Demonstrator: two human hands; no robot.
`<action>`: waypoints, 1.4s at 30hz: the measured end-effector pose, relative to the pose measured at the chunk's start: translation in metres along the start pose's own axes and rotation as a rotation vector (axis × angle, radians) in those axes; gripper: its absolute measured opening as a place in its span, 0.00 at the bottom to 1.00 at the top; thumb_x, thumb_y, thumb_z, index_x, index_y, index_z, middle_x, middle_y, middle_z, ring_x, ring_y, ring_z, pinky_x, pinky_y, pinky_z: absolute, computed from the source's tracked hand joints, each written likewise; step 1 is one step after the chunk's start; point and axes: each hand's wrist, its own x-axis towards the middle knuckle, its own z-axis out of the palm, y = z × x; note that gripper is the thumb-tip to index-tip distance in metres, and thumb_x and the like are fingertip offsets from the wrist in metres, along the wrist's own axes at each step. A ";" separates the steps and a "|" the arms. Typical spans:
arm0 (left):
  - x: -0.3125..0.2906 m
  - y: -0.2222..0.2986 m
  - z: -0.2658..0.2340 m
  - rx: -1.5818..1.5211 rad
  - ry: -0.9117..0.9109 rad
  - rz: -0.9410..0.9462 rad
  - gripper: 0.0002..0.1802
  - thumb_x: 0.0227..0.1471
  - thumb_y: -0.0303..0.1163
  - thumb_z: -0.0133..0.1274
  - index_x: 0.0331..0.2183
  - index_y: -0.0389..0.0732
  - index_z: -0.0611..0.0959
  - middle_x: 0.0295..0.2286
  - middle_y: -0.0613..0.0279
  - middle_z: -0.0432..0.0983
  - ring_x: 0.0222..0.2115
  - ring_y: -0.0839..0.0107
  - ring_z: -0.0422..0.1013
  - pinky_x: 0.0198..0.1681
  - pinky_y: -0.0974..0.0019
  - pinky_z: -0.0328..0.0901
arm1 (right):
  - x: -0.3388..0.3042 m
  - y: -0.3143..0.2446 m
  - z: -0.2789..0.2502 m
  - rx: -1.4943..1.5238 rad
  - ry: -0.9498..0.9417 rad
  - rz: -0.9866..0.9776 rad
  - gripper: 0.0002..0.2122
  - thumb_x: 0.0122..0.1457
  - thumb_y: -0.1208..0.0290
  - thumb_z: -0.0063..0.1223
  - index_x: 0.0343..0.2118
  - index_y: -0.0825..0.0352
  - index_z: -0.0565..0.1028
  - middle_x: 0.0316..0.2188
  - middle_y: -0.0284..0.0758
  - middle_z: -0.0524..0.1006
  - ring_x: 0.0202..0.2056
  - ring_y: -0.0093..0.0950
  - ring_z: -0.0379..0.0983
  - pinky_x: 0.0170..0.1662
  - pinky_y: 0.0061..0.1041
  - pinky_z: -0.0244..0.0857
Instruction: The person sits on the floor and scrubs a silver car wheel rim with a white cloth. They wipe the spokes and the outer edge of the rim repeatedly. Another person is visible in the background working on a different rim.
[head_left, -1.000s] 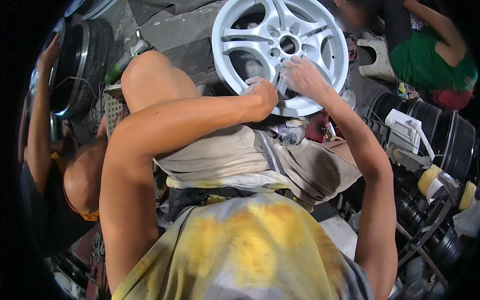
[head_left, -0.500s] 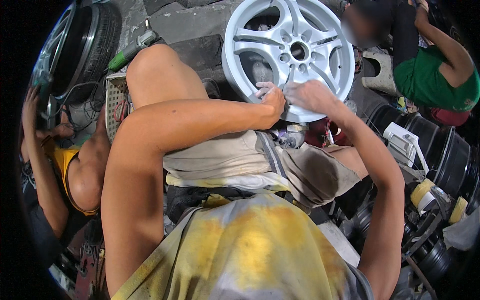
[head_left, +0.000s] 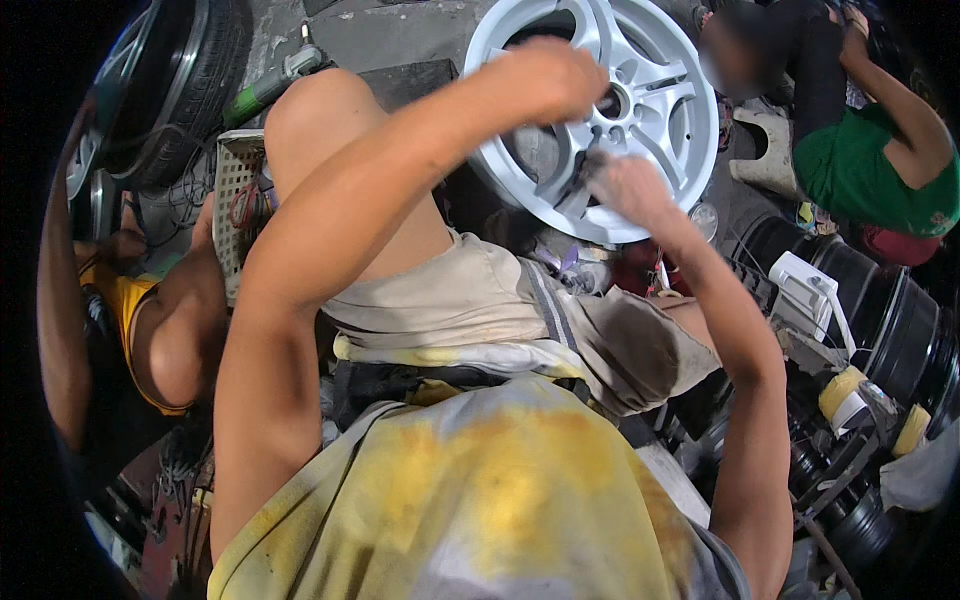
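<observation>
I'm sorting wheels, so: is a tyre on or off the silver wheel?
Off: the silver wheel shows a bare outer edge wherever visible.

There's room through the lower-left opening (head_left: 537, 152) of that wheel (head_left: 642, 100); left hand (head_left: 565, 82) and right hand (head_left: 632, 190) crowd it.

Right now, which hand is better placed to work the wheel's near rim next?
Probably the right hand, close to the wheel's near rim; the left hand, blurred, is farther out, beside the hub.
</observation>
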 end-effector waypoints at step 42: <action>0.032 -0.043 -0.042 -0.072 0.089 -0.165 0.14 0.49 0.32 0.52 0.35 0.37 0.86 0.38 0.44 0.80 0.41 0.48 0.77 0.42 0.50 0.71 | -0.037 -0.050 0.043 0.104 0.713 0.317 0.15 0.56 0.73 0.56 0.48 0.64 0.78 0.43 0.40 0.75 0.44 0.39 0.70 0.46 0.38 0.65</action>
